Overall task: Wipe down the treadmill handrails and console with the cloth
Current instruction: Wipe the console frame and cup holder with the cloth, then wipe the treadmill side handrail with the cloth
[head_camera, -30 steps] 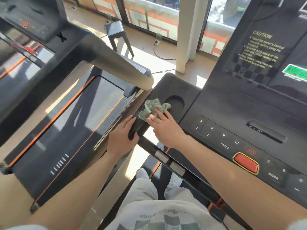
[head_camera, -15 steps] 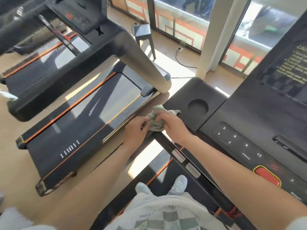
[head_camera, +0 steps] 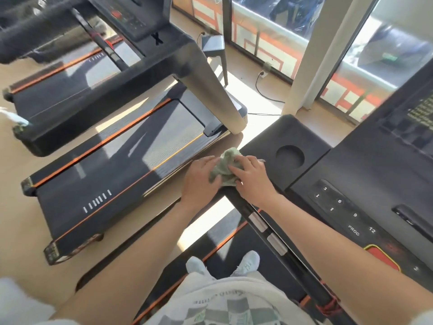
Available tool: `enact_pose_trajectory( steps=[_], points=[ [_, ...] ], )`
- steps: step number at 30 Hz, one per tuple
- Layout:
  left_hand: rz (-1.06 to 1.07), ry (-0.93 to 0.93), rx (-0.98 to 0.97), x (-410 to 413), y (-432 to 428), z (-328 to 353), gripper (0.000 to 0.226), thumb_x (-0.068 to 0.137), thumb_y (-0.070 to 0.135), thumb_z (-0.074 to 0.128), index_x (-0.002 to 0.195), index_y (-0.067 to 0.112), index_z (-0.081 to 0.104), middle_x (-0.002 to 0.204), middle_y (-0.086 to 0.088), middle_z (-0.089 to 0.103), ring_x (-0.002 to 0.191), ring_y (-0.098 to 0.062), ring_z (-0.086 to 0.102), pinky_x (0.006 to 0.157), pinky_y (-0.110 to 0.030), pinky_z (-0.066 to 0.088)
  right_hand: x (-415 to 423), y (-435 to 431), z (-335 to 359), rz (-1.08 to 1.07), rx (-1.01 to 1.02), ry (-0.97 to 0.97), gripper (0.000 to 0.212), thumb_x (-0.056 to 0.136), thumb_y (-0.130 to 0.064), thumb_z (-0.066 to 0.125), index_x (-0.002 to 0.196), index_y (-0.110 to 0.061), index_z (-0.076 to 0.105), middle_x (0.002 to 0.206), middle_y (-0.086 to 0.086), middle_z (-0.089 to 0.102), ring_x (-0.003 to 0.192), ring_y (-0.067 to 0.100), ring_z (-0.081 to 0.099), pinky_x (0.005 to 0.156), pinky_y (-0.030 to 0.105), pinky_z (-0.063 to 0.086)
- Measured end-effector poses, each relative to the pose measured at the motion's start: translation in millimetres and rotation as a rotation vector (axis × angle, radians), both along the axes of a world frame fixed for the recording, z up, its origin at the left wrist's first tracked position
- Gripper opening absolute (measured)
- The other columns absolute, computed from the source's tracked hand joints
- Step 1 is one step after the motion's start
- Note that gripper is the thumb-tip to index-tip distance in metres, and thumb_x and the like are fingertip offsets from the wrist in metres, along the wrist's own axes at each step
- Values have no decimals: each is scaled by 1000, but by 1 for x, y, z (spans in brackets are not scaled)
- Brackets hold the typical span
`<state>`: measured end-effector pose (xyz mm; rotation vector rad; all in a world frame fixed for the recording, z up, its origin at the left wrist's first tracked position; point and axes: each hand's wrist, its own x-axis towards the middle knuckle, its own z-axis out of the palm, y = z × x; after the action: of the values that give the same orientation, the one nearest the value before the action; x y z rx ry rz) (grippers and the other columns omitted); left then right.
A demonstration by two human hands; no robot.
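**A:** Hands meet at the machine's left corner. The left hand and the right hand are drawn together, each closed on the bunched green cloth between them.

**B:** Where does the cloth sit?

**A:** On the black corner where the handrail joins the console, just left of the round cup recess. I judge the step in hand to be working that joint, or regathering the cloth over it. How much of the console is already wiped, I cannot tell.

**B:** What does the next move call for?

**A:** Probably one hand keeping the cloth and drawing it down the near run of the rail, over the two silver grip plates. Otherwise it sweeps right across the keypad. A light touch seems wise there. The numbered keys and the red stop button lie in that path, and a firm press might trigger something.

**B:** Anything in the way?

**A:** The person's own right forearm crosses the rail and hides part of the red button. To the left a neighbouring treadmill stands near, and its grey upright ends just beyond the hands on the far side. Farther off, a cable trails across the sunlit floor by the windows. Pale shoes stand on the belt below.
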<state>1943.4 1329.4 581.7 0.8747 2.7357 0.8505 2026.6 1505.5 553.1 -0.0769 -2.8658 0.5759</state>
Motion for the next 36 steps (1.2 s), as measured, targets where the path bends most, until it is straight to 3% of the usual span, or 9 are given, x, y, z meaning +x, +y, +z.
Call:
enact_pose_trajectory(
  steps=[2,4,7,12,20,24,28,33,36],
  points=[
    [-50,-138,-51,-3,8,-5,58,94,27,69,149,28,51,151,6,53,134,-17,50,107,-31,41,4,-2,0,8,-60,10,35,82,-17,59,113,-10,75,128,12,64,113,38,54,87,53,48],
    [-42,-206,-60,-3,5,-14,61,94,32,69,151,33,48,153,10,51,134,-16,53,106,-33,45,1,1,3,-8,-93,22,35,90,-21,52,112,-9,76,124,9,67,111,36,54,86,51,53],
    [-8,-179,-78,4,-12,-21,67,89,38,74,151,35,47,151,12,53,128,-18,57,100,-39,51,-9,1,0,-6,-24,45,21,88,-13,69,107,-9,77,120,6,69,104,37,56,78,49,55],
    [40,-105,-143,20,-55,-31,80,81,41,81,151,23,48,148,3,57,122,-27,60,97,-44,51,-12,-33,-4,146,110,-30,46,76,-15,81,120,-14,70,127,7,65,107,36,50,77,48,47],
    [108,9,-158,47,-132,-35,75,77,40,85,143,17,58,141,-1,63,121,-28,61,100,-43,52,-6,-101,-9,209,337,-62,59,68,-22,86,124,-14,68,127,7,66,111,32,47,87,44,41],
    [174,18,-163,60,-184,-37,74,73,42,87,139,18,62,137,0,65,119,-26,62,99,-43,52,0,-146,-12,288,351,-54,61,67,-26,86,123,-13,67,128,8,66,119,33,47,93,46,33],
    [213,43,-187,75,-234,-41,73,75,45,85,139,19,62,136,2,66,120,-23,62,98,-42,53,4,-195,-12,348,319,-84,60,67,-26,87,122,-12,67,126,8,67,116,32,56,93,45,39],
    [316,65,-204,96,-300,-47,68,75,46,86,135,18,66,132,2,68,117,-23,64,96,-39,52,10,-259,-18,445,242,-84,64,66,-24,87,126,-11,65,127,7,66,116,29,56,96,44,46],
    [361,74,-204,106,-330,-44,68,76,47,84,136,21,65,135,6,67,118,-20,63,95,-37,52,14,-290,-23,468,223,-84,66,67,-26,87,128,-13,65,130,5,66,120,27,55,101,41,36]
  ],
)
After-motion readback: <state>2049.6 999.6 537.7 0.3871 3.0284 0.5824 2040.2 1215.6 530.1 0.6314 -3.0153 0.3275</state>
